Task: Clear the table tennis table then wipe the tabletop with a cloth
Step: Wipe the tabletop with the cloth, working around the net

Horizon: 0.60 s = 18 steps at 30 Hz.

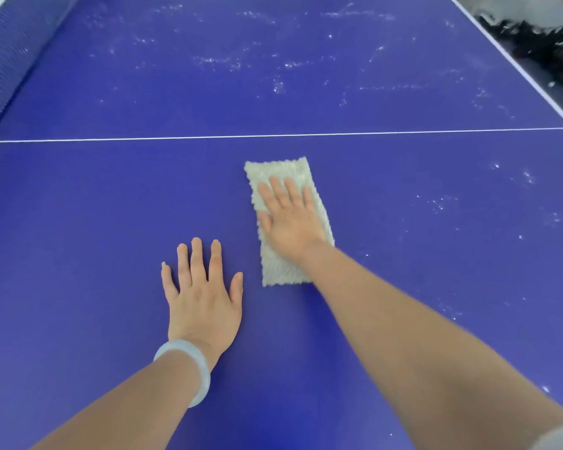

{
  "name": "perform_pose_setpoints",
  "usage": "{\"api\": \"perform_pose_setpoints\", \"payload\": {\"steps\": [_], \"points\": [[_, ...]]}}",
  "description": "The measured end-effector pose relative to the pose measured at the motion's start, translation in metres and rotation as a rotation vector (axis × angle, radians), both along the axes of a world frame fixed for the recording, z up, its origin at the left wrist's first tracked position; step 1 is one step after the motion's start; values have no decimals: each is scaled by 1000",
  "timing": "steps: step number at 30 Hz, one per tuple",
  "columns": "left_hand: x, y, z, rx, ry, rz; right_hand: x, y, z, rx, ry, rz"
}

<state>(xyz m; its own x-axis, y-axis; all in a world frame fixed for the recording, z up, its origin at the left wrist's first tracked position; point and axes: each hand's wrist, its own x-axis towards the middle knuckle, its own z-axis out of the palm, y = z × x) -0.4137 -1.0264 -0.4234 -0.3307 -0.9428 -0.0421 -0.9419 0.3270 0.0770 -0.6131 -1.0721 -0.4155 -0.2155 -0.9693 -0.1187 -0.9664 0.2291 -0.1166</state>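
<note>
Left hand point(202, 287) flat on tabletop point(78, 222); right hand point(290, 219) presses folded cloth point(286, 222), fingers straight, long axis pointing toward dusty far half

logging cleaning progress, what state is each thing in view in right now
blue table tennis tabletop, white dusty smears on the far half and right side, near left looks clean
pale fluffy rectangular cloth, lying flat on the tabletop under the right hand
right hand, flat, fingers straight, pressing the cloth
left hand, flat, fingers spread, resting on bare tabletop beside the cloth
pale bangle, worn on the left wrist
</note>
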Motion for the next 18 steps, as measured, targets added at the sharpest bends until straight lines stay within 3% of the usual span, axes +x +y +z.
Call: {"api": "perform_pose_setpoints", "payload": {"steps": [4, 8, 10, 13, 18], "points": [[0, 0, 0, 0, 11, 2, -66, 11, 1, 51, 94, -354], [0, 1, 1, 10, 15, -7, -51, 94, -4, -20, -30, -660], [0, 1, 2, 16, 9, -7, -13, 108, -8, -34, 5, -646], [-1, 0, 3, 23, 6, -10, 16, 68, -8, -20, -13, -444], [-2, -1, 1, 12, -1, -1, -24, -48, 0, 11, -51, -145]]}}
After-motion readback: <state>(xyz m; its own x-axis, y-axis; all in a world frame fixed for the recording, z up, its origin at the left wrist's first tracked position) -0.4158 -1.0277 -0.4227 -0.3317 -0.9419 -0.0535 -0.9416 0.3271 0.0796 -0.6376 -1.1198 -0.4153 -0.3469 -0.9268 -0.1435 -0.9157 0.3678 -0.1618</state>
